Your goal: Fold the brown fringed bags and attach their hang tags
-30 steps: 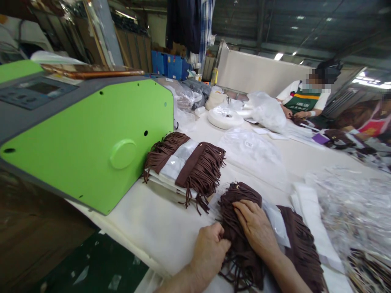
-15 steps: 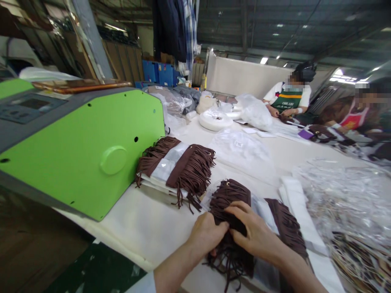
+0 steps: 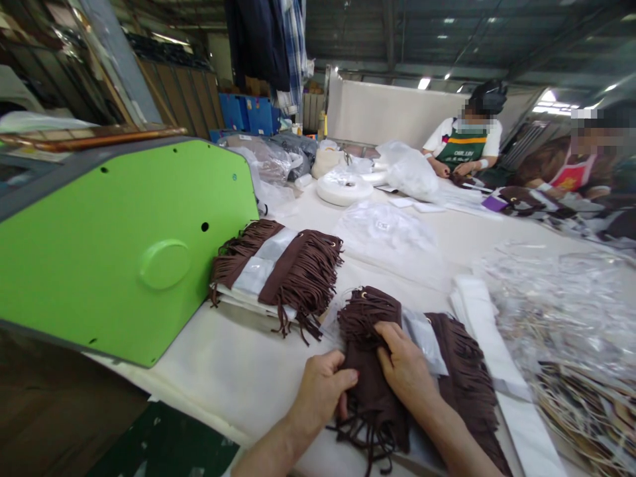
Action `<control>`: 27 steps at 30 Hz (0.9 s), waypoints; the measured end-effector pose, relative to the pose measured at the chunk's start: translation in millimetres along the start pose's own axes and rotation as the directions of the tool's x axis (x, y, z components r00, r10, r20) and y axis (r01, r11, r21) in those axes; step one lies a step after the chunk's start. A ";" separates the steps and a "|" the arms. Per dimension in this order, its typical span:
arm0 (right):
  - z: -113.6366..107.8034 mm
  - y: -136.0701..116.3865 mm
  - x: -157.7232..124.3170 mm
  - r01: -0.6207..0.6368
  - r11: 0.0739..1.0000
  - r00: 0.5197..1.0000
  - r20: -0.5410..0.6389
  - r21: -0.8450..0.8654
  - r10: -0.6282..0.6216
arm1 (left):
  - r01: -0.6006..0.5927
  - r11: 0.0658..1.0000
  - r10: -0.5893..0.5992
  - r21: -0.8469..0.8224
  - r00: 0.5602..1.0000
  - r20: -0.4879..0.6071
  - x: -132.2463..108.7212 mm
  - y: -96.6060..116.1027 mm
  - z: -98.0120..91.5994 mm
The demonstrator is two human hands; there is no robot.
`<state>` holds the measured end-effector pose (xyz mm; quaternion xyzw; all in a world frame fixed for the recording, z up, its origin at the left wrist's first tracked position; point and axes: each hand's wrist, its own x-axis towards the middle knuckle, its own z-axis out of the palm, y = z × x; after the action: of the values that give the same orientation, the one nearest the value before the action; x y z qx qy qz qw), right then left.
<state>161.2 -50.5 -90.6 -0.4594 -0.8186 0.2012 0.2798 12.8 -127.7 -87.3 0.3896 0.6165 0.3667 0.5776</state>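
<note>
A dark brown fringed fabric piece point(image 3: 373, 391) with a metal eyelet lies in front of me on the table, over clear plastic. My left hand point(image 3: 320, 387) pinches its left edge between thumb and fingers. My right hand point(image 3: 405, 368) is closed on the fringe at its upper middle, fingertips partly buried in the strands. Just right of that hand, a clear plastic strip point(image 3: 424, 338) separates this piece from another brown fringed part point(image 3: 462, 371). Further left sits a stack of brown fringed pieces point(image 3: 278, 271) with a clear band across it; neither hand touches it.
A green-sided machine point(image 3: 149, 245) stands at the left. White strips point(image 3: 477, 305) run along the right, beside a heap of clear plastic and cords point(image 3: 581, 404). A white roll point(image 3: 344, 189) and plastic bags point(image 3: 410, 169) lie farther back. Two people work across the table.
The fringe that hung over the piece's middle is now pushed upward, baring flat brown fabric. My left hand has shifted slightly left and down, apart from the right. The view has turned slightly right.
</note>
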 end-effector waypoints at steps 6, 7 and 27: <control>4.9 -7.3 -4.3 0.016 0.999 1.000 -0.017 -0.039 -0.017 | -0.038 0.987 0.049 0.154 0.996 -0.072 -11.2 -3.1 -4.7; 5.5 -6.8 -4.1 0.018 0.999 1.000 -0.020 -0.042 -0.019 | -0.033 0.985 0.046 0.169 0.996 -0.076 -11.2 -2.6 -4.8; 10.5 -37.6 -22.5 0.253 0.939 0.900 0.414 -0.234 -0.140 | -0.003 0.936 0.035 0.351 0.996 -0.084 -11.0 -1.1 -12.4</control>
<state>139.9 -89.4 -82.7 -0.3593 -0.9205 0.1407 0.0615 0.8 -138.1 -82.8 0.4754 0.6934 0.2737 0.4672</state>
